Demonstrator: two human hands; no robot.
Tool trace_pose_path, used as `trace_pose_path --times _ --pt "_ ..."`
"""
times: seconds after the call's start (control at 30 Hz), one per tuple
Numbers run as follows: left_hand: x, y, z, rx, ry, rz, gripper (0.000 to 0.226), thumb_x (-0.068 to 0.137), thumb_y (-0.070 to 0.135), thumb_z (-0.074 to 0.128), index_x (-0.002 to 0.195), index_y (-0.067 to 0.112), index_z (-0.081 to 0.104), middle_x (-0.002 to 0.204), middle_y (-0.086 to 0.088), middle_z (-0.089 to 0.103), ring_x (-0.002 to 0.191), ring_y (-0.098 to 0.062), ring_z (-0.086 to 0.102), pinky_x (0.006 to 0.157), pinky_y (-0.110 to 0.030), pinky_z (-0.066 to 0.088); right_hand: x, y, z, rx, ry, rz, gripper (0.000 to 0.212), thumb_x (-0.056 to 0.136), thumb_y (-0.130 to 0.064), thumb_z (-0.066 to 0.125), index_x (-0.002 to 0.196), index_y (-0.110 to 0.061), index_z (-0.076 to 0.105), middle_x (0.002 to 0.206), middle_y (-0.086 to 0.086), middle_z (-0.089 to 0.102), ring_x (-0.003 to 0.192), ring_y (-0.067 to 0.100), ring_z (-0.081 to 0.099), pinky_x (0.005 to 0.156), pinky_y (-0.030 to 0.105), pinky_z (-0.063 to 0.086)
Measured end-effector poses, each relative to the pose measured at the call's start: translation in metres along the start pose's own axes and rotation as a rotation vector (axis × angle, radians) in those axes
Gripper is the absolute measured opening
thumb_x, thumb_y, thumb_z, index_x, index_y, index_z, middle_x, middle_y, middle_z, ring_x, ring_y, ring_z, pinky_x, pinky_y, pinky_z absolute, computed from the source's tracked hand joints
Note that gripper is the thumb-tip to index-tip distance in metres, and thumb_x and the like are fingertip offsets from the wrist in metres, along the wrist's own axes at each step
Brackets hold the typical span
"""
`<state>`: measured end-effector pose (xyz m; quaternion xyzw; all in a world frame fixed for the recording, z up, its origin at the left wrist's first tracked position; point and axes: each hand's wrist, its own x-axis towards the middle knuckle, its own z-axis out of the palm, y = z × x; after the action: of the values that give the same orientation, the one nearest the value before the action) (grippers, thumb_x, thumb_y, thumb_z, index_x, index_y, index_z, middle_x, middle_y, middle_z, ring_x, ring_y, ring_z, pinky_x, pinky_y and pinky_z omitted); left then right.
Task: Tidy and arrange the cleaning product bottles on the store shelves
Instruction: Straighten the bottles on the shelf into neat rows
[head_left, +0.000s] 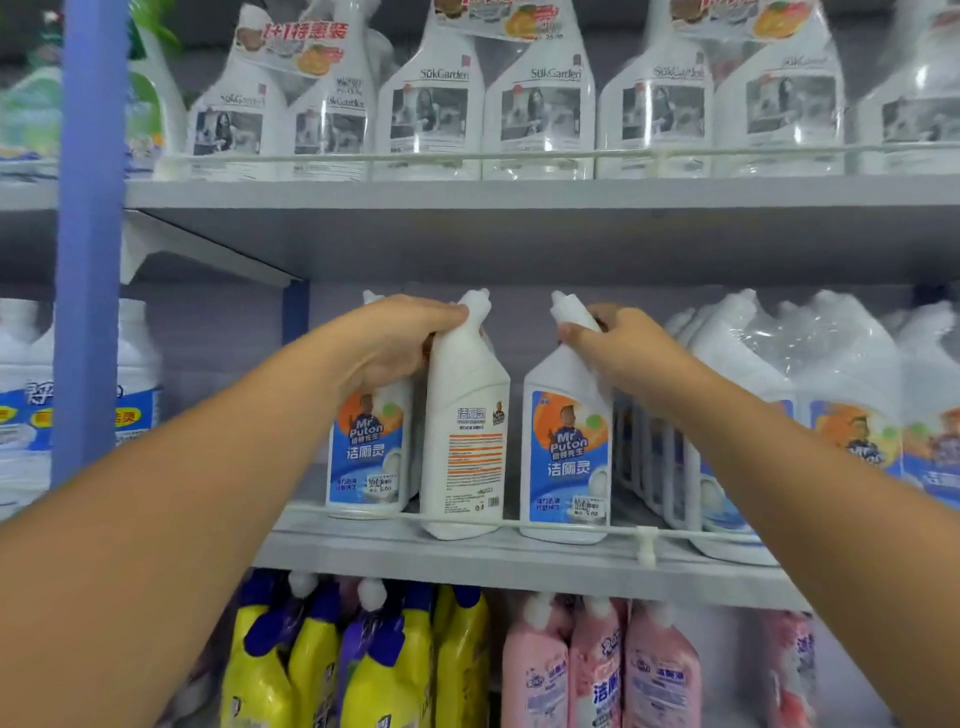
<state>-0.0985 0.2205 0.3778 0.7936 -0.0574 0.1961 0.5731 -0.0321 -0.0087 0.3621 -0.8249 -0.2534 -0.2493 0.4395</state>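
White bottles stand in a row on the middle shelf (467, 564), behind a thin rail (571, 530). A person is fixing the front of that row with both hands.

The left hand (400, 343) is curled over the tops of two bottles. One is the turned bottle (465, 415), which shows its back label with small print. It leans a bit and sits right at the rail. The other is the left bottle (366, 457), which shows its blue front. The fingers wrap around the neck of the turned bottle, just under its cap.

The right hand (618, 348) pinches the neck of the right bottle (566, 457), thumb in front and fingers behind. That bottle faces out and stands nearly straight, with a small gap between it and the turned one.

I think the step now is facing the bottles the same way. Next, the turned bottle needs a spin so its blue side looks out, and then a push to stand straight beside the others. The right bottle may need a nudge left to close the gap.

More wrapped bottles (779, 415) sit to the right, just beside the right hand. Yellow bottles (374, 670) and pink bottles (597, 675) fill the shelf below.
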Motion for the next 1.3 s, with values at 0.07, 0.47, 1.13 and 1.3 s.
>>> trace_pose_path --times 0.07,0.47,1.13,1.3 --pt "0.002 0.003 0.002 0.009 -0.01 -0.003 0.035 0.1 0.028 0.064 0.126 0.005 0.065 0.116 -0.008 0.073 0.104 -0.02 0.069 0.087 -0.031 0.055 -0.001 0.001 -0.001 0.006 -0.012 0.002 0.025 0.1 -0.043 0.057 0.115 -0.023 0.061 0.09 -0.003 0.065 0.073 0.013 0.059 0.055 0.028 0.042" --pt "0.009 0.003 0.037 0.446 0.242 0.061 0.089 0.077 0.079 0.065 0.135 0.012 0.059 0.12 -0.002 0.057 0.103 -0.024 0.055 0.083 -0.036 0.044 0.003 0.009 0.005 0.044 0.013 0.02 0.025 0.1 -0.045 0.055 0.117 -0.026 0.057 0.091 -0.005 0.063 0.079 0.013 0.06 0.067 0.031 0.049" --pt "-0.024 -0.022 0.003 0.546 -0.093 0.129 0.027 0.093 0.05 0.068 0.116 0.036 0.064 0.098 0.012 0.079 0.086 -0.008 0.077 0.077 -0.031 0.059 -0.008 0.019 0.006 0.252 -0.182 0.114 0.04 0.093 -0.037 0.071 0.126 -0.023 0.056 0.103 0.008 0.076 0.086 0.029 0.077 0.078 0.058 0.061" --pt "-0.032 -0.02 -0.018 0.617 -0.054 0.12 0.024 0.096 0.047 0.066 0.112 0.029 0.069 0.094 0.009 0.08 0.082 -0.012 0.078 0.083 -0.041 0.063 -0.02 0.033 0.026 0.22 -0.258 0.151 0.036 0.09 -0.035 0.076 0.118 -0.019 0.059 0.099 0.006 0.078 0.088 0.025 0.077 0.081 0.05 0.063"
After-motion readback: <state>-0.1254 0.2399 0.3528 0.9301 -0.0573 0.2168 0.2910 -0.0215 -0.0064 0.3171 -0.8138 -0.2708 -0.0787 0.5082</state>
